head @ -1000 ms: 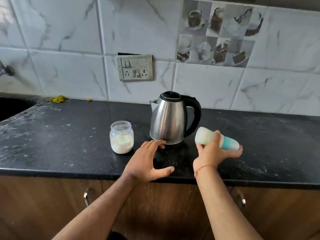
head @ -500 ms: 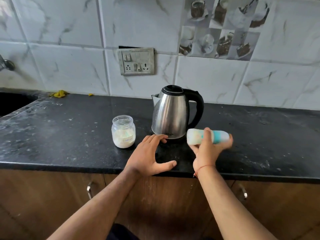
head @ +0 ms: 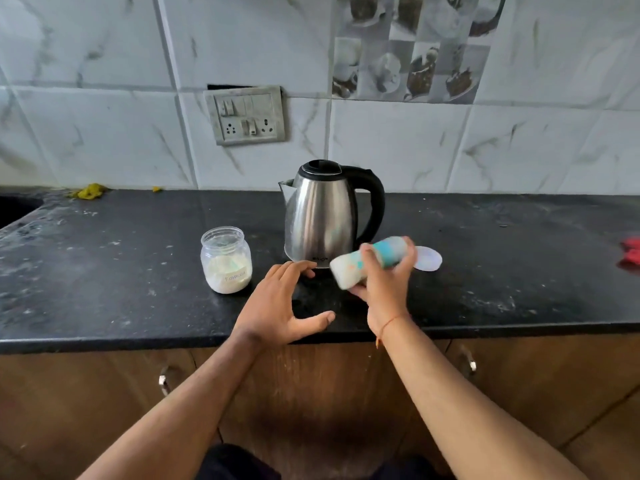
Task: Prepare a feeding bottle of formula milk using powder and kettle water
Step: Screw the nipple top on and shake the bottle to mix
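- Counter [head: 104, 271]: dark stone, dusted with powder marks; carries all items.
- Kettle [head: 320, 216]: steel, upright at centre; judged heavy if full, take by the black handle.
- Jar [head: 227, 261]: open glass, powder inside, left of kettle; judged fragile.
- Bottle [head: 349, 270]: tilted, blurred, clear of the counter in front of kettle; light, smooth plastic, judged slippery; hold mid-body.
- Right hand [head: 384, 285]: wrapped round bottle.
- Left hand [head: 277, 306]: spread, empty, over the counter.

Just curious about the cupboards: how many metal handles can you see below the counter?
2: one handle lower left beside the left forearm, another handle at right beyond the right forearm. The arms may hide more.
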